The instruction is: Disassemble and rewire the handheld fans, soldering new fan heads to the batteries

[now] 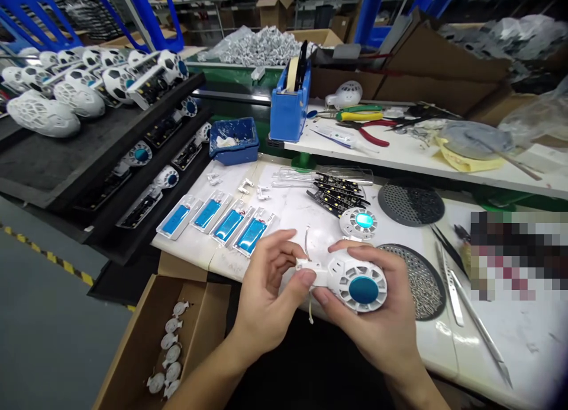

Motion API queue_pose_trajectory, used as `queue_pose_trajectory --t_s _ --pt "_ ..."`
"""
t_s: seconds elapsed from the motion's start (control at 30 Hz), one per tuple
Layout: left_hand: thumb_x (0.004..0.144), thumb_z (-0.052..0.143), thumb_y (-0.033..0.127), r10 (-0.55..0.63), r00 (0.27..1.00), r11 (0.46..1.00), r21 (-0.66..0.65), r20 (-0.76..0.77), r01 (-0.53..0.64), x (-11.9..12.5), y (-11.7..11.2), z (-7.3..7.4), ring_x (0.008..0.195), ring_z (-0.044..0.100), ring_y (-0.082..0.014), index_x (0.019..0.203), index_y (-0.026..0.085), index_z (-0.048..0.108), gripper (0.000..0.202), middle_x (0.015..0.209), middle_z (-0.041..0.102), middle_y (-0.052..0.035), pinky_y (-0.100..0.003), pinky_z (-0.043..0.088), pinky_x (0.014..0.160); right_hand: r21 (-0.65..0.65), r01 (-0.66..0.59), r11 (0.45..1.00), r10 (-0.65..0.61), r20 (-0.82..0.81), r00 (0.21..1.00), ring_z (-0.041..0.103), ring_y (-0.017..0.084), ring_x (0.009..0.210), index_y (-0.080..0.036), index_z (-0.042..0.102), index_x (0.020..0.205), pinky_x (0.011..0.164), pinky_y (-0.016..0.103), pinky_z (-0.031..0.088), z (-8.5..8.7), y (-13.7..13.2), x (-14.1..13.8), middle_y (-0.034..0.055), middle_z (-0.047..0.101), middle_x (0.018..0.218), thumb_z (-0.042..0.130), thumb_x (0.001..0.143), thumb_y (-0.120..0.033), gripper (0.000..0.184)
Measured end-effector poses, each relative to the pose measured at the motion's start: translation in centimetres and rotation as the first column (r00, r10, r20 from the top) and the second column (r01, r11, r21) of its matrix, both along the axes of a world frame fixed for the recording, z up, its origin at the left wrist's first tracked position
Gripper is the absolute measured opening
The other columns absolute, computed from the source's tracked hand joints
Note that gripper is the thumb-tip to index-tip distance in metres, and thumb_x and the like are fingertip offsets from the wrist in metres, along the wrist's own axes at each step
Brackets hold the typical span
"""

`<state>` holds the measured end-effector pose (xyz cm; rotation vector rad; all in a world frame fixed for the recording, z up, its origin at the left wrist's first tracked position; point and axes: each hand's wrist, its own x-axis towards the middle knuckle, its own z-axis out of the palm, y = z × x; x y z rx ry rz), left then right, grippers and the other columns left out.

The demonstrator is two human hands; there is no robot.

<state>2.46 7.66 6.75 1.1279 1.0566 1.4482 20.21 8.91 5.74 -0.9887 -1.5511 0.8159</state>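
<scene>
Between my two hands is a white plastic housing (344, 278) with a round, vented head and a blue disc in its centre. My right hand (381, 303) wraps around the round head. With thumb and fingers, my left hand (275, 286) pinches the narrow neck on the left side. Thin wires hang below the neck, ending in a small white connector (311, 320). Just behind lies a similar vented head (358, 223) with a shiny blue disc. Dark LED circuit boards (339, 192) are piled beyond it.
Blue battery packs in white trays (228, 223) line the table's left. A dish of screws (428, 289), a darker dish (410, 202) and tweezers (449, 286) lie right. A cardboard box (128, 362) stands lower left, a black rack (146, 120) behind. Pliers (375, 135) rest on the shelf.
</scene>
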Motion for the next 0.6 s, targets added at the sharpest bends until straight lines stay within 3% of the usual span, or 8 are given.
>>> queue_pose_trajectory --t_s 0.17,0.5,0.6 --pt "0.094 0.087 0.026 -0.047 0.975 0.980 -0.177 0.217 0.086 -0.4 -0.5 0.2 0.100 0.075 -0.0150 0.104 0.023 0.079 0.013 0.105 0.080 -0.0033 -0.022 0.057 0.090 0.068 -0.020 0.997 0.020 0.000 1.000 0.067 0.026 0.119 -0.025 0.057 0.129 0.100 0.040 0.054 0.4 0.0 -0.4 0.0081 0.067 0.124 0.089 0.086 -0.016 0.054" --pt "0.088 0.093 0.031 -0.042 0.927 0.937 -0.307 0.374 0.167 -0.3 -0.4 0.0 0.085 0.064 -0.0102 0.094 0.017 0.076 0.022 0.093 0.075 -0.0016 -0.019 0.049 0.080 0.156 -0.042 0.987 0.048 -0.035 0.998 0.066 0.030 0.115 -0.028 0.057 0.134 0.093 0.045 0.057 -0.7 -0.3 -0.4 0.0091 0.066 0.122 0.091 0.081 -0.009 0.065" --pt "0.091 0.090 0.034 -0.114 0.920 0.938 -0.265 0.376 0.224 -0.3 -0.1 -0.3 0.095 0.064 -0.0135 0.104 0.019 0.073 0.026 0.102 0.072 -0.0028 -0.022 0.048 0.086 0.185 -0.020 0.983 0.022 -0.009 1.000 0.067 0.028 0.114 -0.027 0.058 0.133 0.095 0.043 0.057 -0.7 -0.1 -0.3 0.0087 0.066 0.121 0.090 0.082 -0.010 0.063"
